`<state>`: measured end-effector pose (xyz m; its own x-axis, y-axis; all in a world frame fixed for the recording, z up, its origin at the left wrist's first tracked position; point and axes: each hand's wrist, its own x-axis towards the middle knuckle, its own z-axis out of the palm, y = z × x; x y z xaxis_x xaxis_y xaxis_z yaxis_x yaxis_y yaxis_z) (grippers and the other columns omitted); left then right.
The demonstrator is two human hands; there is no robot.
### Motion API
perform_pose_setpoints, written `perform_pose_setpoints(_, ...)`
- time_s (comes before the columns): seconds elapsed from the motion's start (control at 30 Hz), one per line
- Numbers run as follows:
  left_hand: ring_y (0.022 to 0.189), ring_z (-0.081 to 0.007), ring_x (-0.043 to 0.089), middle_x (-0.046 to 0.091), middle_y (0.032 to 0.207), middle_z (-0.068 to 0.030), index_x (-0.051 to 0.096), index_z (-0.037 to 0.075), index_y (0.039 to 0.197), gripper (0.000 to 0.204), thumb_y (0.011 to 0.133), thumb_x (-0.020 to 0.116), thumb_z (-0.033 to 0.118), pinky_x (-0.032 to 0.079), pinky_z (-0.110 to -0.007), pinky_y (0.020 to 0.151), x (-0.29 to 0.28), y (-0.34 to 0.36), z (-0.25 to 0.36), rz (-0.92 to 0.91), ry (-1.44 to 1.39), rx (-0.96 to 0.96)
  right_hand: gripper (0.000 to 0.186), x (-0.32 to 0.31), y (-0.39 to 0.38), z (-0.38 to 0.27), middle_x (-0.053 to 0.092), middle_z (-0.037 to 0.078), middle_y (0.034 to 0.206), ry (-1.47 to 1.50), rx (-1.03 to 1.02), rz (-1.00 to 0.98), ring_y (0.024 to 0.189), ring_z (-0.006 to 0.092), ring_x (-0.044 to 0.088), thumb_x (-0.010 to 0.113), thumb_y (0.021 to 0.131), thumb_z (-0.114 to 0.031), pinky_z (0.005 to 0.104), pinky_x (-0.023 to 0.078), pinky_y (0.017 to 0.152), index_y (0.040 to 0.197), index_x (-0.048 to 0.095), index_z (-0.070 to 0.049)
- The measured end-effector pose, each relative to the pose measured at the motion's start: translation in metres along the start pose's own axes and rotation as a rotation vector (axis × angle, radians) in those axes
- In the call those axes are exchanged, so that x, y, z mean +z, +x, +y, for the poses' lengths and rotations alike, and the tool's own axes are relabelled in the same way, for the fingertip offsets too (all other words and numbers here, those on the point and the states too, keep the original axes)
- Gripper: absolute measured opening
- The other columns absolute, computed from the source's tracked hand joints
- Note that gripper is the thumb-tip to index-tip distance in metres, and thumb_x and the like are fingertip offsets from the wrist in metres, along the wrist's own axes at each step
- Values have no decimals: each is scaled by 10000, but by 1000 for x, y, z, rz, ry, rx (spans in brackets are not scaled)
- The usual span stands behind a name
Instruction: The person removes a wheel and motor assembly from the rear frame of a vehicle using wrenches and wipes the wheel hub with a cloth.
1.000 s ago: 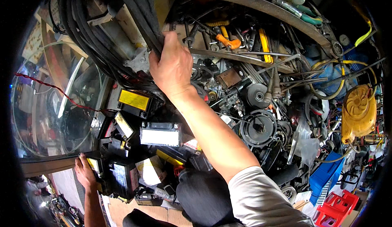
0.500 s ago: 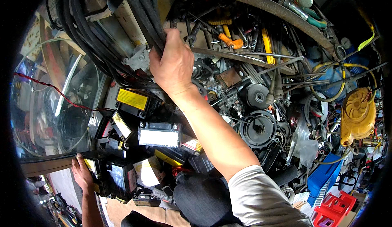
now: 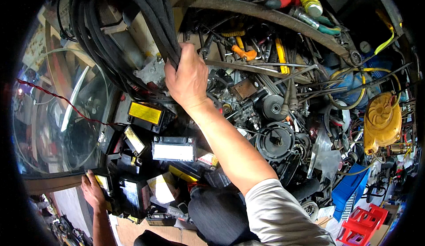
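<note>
My right hand [image 3: 188, 78] is closed around a hanging bundle of looped black rubber strips [image 3: 152, 20]; whether they are belts or tubes, I cannot tell. The loops sweep down on the left and curve back below the fist. At the lower left, my left hand [image 3: 93, 193] rests with fingers stretched out against the corner of a glass case's brown frame [image 3: 57, 183]. A dark boxy battery [image 3: 133, 193] stands just right of that hand. More batteries lie below the bundle, among them one with a yellow label [image 3: 145, 112] and one with a white label [image 3: 173, 149].
Greasy metal parts and a round black wheel-like part [image 3: 275, 140] crowd the middle right. Hand tools lie behind a curved metal bar [image 3: 265, 13]. Further right are a yellow fan housing [image 3: 381, 122], a blue bin [image 3: 349, 188] and a red plastic stool [image 3: 363, 224].
The view has shifted slightly, with things on the right sitting further left. My right hand still grips the black bundle, and my left hand stays at the frame's corner.
</note>
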<state>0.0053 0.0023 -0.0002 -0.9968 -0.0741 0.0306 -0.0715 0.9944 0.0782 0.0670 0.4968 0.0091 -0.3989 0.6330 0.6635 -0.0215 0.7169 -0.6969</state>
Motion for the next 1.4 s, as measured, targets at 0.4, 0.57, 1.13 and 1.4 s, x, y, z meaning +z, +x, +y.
perform_pose_setpoints(0.4,1121,-462,566,647,1148,-274,624,-30,1112,570,1065,446,510,445,-535,960,-4,-12,16,108,-44,68,479,-61,29,-28,654,221,984,-181,73,-371,933,398,672,732,933,-324,511,534,848,1162,533,48)
perform_pose_setpoints(0.57,1158,-454,554,640,1180,-279,614,-46,1166,590,1068,433,506,429,-522,998,-15,-15,17,77,-12,82,326,-119,60,26,647,226,1078,-212,-234,-156,1011,435,618,611,981,-266,501,498,895,1184,640,-13)
perform_pose_setpoints(1.13,1084,-458,587,666,1102,-273,608,-50,1052,565,1060,454,493,459,-536,944,-16,-17,23,139,-24,135,556,-169,155,158,617,185,1418,-973,-41,-520,1334,377,558,590,906,-390,471,398,1145,1386,615,-112)
perform_pose_setpoints(1.4,1107,-442,580,664,1106,-263,606,-40,1063,562,1072,439,497,457,-533,953,-15,-14,19,105,-7,123,570,-218,177,177,599,186,1439,-1098,31,-473,1350,379,542,583,909,-405,476,389,1152,1400,605,-116)
